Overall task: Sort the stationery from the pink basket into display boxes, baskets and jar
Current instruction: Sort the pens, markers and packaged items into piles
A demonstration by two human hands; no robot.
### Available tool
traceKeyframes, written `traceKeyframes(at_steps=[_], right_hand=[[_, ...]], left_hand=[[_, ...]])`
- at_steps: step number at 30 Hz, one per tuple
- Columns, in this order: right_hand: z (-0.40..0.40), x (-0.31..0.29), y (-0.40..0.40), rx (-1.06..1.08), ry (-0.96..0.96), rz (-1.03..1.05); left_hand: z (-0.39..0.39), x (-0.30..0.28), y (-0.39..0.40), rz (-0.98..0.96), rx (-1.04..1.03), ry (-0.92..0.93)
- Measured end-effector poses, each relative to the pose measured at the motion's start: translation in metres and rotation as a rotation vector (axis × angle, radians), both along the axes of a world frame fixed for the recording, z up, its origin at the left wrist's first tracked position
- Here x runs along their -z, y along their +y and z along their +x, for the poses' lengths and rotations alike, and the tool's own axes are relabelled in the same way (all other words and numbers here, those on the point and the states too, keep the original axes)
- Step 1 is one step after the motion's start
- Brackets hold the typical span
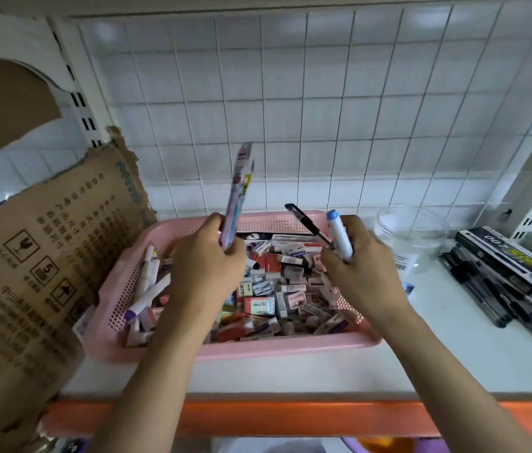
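The pink basket [284, 346] sits on the white shelf, filled with several boxed erasers and white markers. Above its left half, my left hand [205, 256] grips a flat pastel stationery pack [238, 191] that stands nearly upright. Over the basket's right side, my right hand [356, 266] holds a white marker with a blue cap [338, 235] together with a black pen [307, 223], both pointing up and to the left. A clear plastic jar [410, 237] stands to the right of the basket.
A torn cardboard box [39, 256] leans at the left, touching the basket. A black display box [506, 256] and several loose black pens [500, 299] lie at the right. The shelf has an orange front edge [290, 416] and a tiled wall behind.
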State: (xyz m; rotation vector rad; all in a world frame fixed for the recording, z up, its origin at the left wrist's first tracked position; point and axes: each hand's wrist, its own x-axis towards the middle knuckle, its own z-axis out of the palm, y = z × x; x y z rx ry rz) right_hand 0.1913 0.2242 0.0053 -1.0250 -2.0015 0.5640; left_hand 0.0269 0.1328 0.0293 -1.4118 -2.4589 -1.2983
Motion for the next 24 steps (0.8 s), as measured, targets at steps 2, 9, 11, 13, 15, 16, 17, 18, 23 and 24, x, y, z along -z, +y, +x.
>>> traceKeyframes(at_steps=[2,9,11,13,15,16,17,18,23,24], right_hand=[[0.003,-0.003,-0.002,0.033,0.043,0.025],[0.049,-0.016,0.000,0.347,0.279,-0.045],[0.063,-0.010,-0.003,0.357,0.257,-0.120],[0.077,-0.001,-0.003,0.362,0.230,-0.156],[0.096,0.007,0.003,0.383,0.226,-0.180],[0.108,0.010,0.009,0.396,0.224,-0.189],[0.122,0.012,0.015,0.408,0.214,-0.193],[0.137,0.013,0.022,0.416,0.197,-0.189],[0.208,0.017,0.069,0.392,-0.023,-0.161],[0.217,0.019,0.080,0.382,-0.056,-0.171]], left_hand=[[0.006,-0.003,0.005,0.012,0.041,-0.008],[0.010,-0.006,0.013,0.040,0.098,-0.034],[0.024,-0.006,0.018,0.048,0.145,-0.036],[0.045,-0.007,0.025,0.050,0.209,-0.036],[0.071,-0.009,0.034,0.041,0.258,-0.022],[0.085,-0.009,0.040,0.036,0.274,-0.017],[0.099,-0.009,0.045,0.033,0.285,-0.016],[0.112,-0.008,0.051,0.036,0.290,-0.014],[0.179,-0.004,0.085,0.069,0.266,-0.013],[0.192,-0.003,0.091,0.059,0.258,-0.020]])
